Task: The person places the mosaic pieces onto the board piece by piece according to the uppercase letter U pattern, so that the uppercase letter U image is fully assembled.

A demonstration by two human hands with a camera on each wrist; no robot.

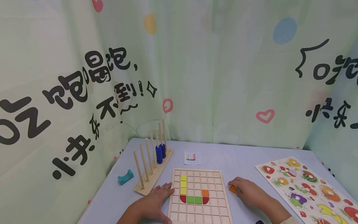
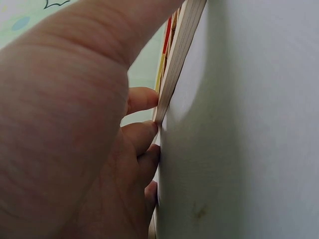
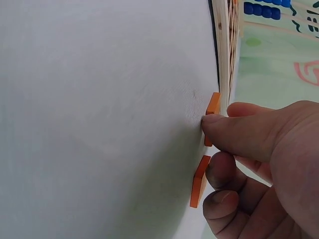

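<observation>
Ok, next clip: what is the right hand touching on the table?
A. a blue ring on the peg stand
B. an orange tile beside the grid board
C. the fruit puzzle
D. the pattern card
B: the right hand has its fingertips on an orange tile lying on the table just right of the grid board; the right wrist view shows it.

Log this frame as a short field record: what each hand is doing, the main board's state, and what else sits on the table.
left hand: flat on the table, fingers against the grid board's left edge
right hand: fingers on two orange tiles right of the board
grid board: yellow, green, red and orange pieces placed
pattern card: behind the board
other items: peg rack with blue rings, teal block, fruit puzzle
</observation>
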